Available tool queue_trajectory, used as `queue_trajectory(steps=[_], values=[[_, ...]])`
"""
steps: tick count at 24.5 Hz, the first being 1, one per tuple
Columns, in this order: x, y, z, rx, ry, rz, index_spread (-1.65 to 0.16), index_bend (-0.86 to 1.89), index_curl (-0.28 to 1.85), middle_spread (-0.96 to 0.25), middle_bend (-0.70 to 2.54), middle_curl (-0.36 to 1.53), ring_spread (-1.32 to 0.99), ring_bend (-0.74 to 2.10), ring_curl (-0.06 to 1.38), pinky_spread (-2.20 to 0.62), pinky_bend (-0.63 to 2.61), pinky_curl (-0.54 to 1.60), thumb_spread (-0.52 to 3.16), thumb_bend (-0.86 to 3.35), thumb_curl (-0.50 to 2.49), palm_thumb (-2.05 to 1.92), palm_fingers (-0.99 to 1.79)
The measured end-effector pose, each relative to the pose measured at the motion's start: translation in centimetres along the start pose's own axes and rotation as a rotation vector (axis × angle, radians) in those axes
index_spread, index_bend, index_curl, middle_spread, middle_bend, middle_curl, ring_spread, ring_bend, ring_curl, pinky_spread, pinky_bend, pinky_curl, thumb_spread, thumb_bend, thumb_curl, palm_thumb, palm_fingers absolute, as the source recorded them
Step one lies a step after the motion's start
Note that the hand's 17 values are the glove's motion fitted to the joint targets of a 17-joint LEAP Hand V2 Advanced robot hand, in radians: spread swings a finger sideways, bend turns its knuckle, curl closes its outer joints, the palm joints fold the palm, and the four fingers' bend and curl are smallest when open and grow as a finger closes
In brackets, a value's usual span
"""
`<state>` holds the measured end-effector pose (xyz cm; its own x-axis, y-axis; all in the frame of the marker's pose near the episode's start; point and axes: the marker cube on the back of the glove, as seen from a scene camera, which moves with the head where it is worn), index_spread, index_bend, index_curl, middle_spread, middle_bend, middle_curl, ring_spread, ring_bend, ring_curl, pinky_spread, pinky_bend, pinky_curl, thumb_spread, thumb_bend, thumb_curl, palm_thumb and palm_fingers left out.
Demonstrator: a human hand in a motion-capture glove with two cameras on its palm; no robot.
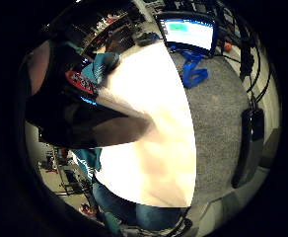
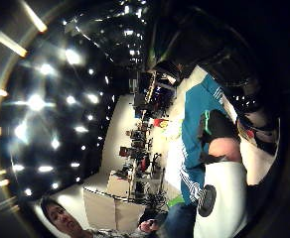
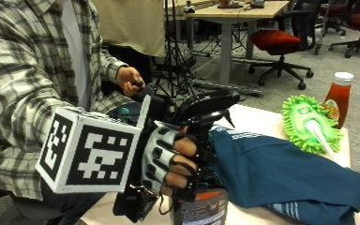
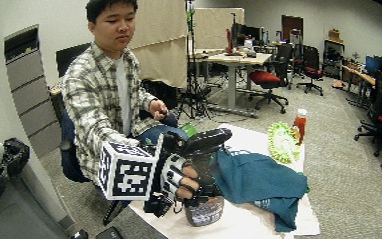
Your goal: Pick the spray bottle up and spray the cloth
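A dark spray bottle [image 3: 198, 187] is gripped by the gloved right hand [image 3: 170, 161] at the near corner of the white tabletop [image 3: 255, 119]; the fingers [image 3: 179, 165] are curled around the bottle's neck just under its black spray head [image 3: 206, 107]. The bottle is seen upright, its labelled lower body [image 4: 204, 211] at or just above the tabletop; contact with the surface cannot be confirmed. The spray head's nozzle end is directed toward the teal cloth [image 3: 280, 173], which lies crumpled on the tabletop just beside the bottle, with white lettering visible along its folds. A green fluffy duster [image 3: 310, 123] is recorded beyond the cloth, near the far edge of the tabletop, and a red sauce bottle with a white cap [image 3: 338, 97] stands just behind the duster. The bare left hand [image 3: 130, 80] is held raised near the person's torso, well apart from the bottle, with a small dark object pinched in it. In the little finger side palm view, the white tabletop [image 1: 154, 148] and grey carpet [image 1: 218, 113] are seen past the dark bottle body [image 1: 80, 123], which fills much of that side. In the thumb side palm view, the teal cloth [image 2: 197, 124] is seen lying on the white surface.
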<state>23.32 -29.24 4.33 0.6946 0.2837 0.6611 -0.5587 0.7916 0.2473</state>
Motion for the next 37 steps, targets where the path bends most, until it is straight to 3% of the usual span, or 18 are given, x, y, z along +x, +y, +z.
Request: queue_trajectory(steps=[33,37], values=[[1.3,1.6,-2.5,0.108,0.196,-0.013,-0.23,0.08,0.23,-0.11,0.34,0.51,-0.19,0.64,0.47,-0.05,0.57,0.46,1.02,-0.04,0.49,0.91,1.1],[1.3,2.0,-2.8,0.146,0.169,-0.015,-0.24,0.19,0.26,-0.14,0.36,0.54,-0.2,0.68,0.5,-0.09,0.6,0.48,1.01,-0.03,0.48,0.9,1.17]])
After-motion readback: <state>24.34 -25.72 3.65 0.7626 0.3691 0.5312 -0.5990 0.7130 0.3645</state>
